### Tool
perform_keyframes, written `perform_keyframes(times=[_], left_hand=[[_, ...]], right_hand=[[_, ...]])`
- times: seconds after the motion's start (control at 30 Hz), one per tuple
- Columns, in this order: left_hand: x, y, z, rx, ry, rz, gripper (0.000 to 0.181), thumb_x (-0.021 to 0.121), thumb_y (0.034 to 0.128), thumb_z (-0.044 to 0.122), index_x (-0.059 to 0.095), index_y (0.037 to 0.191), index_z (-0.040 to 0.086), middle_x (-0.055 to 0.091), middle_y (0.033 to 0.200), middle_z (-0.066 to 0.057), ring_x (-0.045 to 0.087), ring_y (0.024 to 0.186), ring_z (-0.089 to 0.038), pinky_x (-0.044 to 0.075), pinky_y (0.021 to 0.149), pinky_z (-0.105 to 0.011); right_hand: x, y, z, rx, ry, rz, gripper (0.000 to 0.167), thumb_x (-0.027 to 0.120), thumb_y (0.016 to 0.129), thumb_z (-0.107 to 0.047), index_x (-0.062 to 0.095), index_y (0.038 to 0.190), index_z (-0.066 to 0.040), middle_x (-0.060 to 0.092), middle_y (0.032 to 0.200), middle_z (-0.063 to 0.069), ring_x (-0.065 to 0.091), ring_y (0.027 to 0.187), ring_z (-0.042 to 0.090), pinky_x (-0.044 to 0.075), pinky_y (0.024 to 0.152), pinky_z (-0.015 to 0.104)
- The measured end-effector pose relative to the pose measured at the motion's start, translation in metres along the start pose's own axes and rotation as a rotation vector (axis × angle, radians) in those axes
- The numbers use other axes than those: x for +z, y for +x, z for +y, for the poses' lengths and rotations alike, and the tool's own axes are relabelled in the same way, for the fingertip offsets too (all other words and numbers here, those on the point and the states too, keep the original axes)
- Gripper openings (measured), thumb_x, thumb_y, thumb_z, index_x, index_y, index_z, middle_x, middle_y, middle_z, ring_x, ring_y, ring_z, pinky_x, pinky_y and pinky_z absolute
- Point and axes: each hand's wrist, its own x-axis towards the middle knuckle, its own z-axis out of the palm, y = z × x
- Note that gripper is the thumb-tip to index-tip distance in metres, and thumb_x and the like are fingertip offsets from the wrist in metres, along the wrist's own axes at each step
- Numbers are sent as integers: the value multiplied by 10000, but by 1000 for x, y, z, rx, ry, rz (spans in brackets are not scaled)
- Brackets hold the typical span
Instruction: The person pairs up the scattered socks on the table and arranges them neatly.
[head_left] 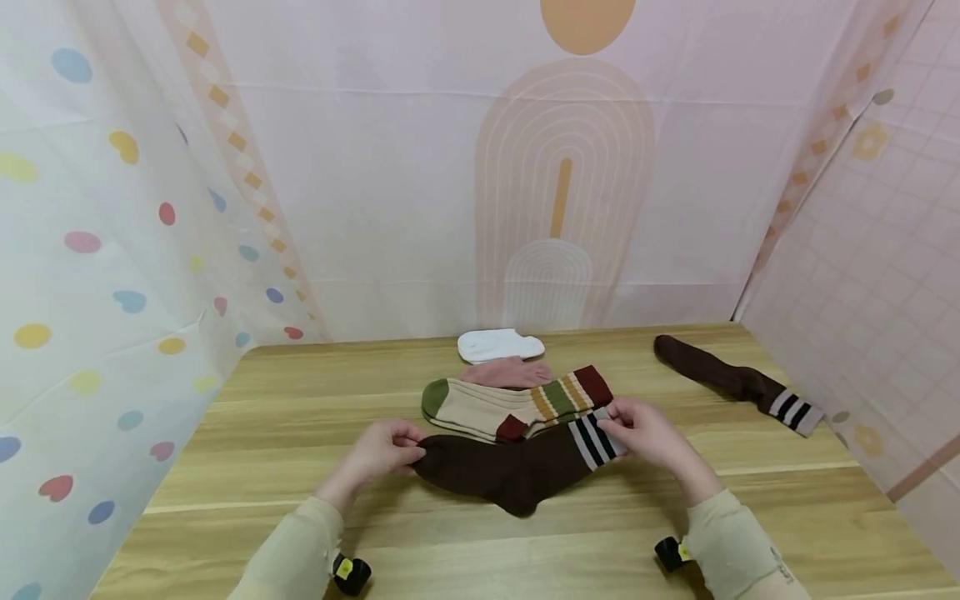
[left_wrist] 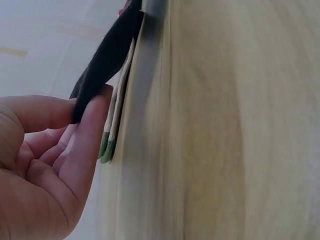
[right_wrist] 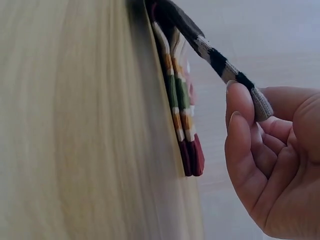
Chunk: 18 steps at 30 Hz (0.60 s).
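A dark brown sock (head_left: 495, 471) with a grey and black striped cuff is stretched between both hands near the front of the table. My left hand (head_left: 382, 450) pinches its toe end between thumb and fingers. At the other end, my right hand (head_left: 641, 429) pinches the striped cuff. In both wrist views the held ends are raised off the tabletop. Just behind it lies a pair of cream socks (head_left: 480, 408) with green toes, dark red heels and striped cuffs. A second brown striped sock (head_left: 720, 375) lies apart at the right, its cuff toward the right edge.
Behind the cream pair lie pink socks (head_left: 506, 372), partly covered, and white low-cut socks (head_left: 498, 344) near the back edge. The wooden table (head_left: 300, 400) meets patterned curtains (head_left: 375, 208) at the back and sides.
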Motion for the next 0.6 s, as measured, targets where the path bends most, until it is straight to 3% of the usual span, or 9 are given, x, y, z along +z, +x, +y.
perform_keyframes(times=[0.17,0.6], left_hand=[[4,4,-2,-29,9,20,157,686,854,-75,641,986,-146,669,830,-104,653,719,-171,597,638,-352],[8,11,0,-84,115,119,92,707,819,-107,651,888,-84,634,778,-88,629,658,-159,591,605,-330]], right_hand=[[-1,3,6,-2,-34,-39,176,618,982,-106,519,847,-52,462,689,-20,544,562,137,535,498,291],[-1,14,21,15,-144,-126,306,613,973,-79,400,755,-96,351,669,-27,427,555,116,463,495,277]])
